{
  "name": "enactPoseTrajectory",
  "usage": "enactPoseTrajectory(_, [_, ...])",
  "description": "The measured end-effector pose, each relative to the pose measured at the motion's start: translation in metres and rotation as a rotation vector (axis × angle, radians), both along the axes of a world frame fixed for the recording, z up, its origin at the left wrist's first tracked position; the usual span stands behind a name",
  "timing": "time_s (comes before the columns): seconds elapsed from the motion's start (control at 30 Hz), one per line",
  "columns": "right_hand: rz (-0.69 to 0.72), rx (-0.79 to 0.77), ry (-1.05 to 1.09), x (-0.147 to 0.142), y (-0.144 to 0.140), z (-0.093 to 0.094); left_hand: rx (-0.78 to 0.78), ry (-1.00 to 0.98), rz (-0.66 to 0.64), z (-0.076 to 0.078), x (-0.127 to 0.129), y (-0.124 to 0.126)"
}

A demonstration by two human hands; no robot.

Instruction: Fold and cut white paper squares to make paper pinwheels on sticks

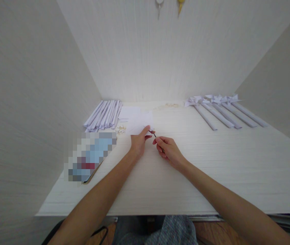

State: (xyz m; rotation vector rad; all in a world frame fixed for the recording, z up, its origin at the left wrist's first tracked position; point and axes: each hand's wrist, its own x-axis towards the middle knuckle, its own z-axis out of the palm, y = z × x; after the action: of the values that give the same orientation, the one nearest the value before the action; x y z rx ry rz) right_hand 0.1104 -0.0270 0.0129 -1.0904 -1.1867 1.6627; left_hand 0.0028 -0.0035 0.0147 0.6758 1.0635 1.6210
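Observation:
My left hand [139, 141] pinches a white paper sheet [139, 123] by its near right corner, the thumb lying on top. My right hand [170, 151] is closed around a slim dark tool [155, 135]; its thin end reaches the paper beside my left thumb. The tool's exact kind is too small to make out, and most of its handle is hidden in the fingers. Behind the held sheet lies a small stack of white paper [129, 112].
Rolled paper sticks [104, 114] lie bunched at the back left. Paper pinwheels on sticks [218, 112] lie at the back right. Small pale bits [121, 129] sit near the paper, more [172, 105] by the back wall. A blurred-out phone-like object [94, 158] lies left.

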Motion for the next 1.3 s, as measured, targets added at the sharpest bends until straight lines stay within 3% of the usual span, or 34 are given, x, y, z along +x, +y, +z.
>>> enactPoseTrajectory(0.77, [-0.026, 0.027, 0.050, 0.000, -0.001, 0.001, -0.002, 0.017, 0.065, 0.000, -0.001, 0.001])
enactPoseTrajectory(0.97, [-0.185, 0.083, 0.114, 0.000, 0.002, 0.000, -0.015, 0.060, -0.040, -0.001, 0.000, -0.001])
enactPoseTrajectory(1.17, [-0.381, 0.146, 0.111, 0.004, 0.011, -0.004, -0.006, 0.316, -0.234, -0.004, 0.005, -0.005])
enactPoseTrajectory(1.3, [-0.471, 0.139, 0.131, 0.008, 0.016, -0.005, -0.042, 0.291, -0.222, -0.007, 0.004, -0.004])
